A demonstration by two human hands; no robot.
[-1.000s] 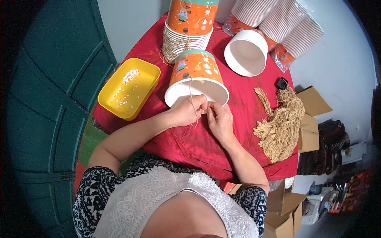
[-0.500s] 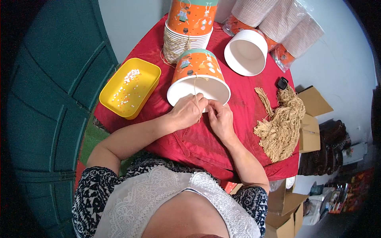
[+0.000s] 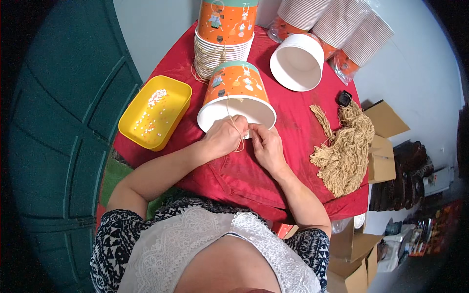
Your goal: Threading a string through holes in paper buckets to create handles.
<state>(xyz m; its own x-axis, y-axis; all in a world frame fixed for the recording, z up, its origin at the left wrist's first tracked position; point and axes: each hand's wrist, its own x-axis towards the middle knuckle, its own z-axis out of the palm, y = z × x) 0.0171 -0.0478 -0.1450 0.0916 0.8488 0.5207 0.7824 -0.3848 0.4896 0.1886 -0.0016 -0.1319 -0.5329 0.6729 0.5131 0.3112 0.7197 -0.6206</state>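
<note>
An orange paper bucket (image 3: 238,86) with a green base band lies tipped on its side, its white mouth facing me. From the far side of its rim, a tan string (image 3: 229,111) runs down over my left hand (image 3: 225,136) and hangs in a loop below it. The left fingers are closed at the near rim, pinching something hidden. Close beside them, my right hand (image 3: 266,146) pinches at the same rim with thumb and forefinger; what lies between its fingertips is too small to make out.
A yellow tub (image 3: 155,112) with small white and orange beads stands at left. Behind the bucket rises a stack of buckets (image 3: 223,51) with strings hanging. An open white bucket (image 3: 297,62), bagged bucket stacks (image 3: 342,29) and a tan string bundle (image 3: 347,151) occupy the right side.
The whole view has shifted slightly, so the table things appear a little farther left. Both hands stay at the near rim, with the fingers barely changed.
</note>
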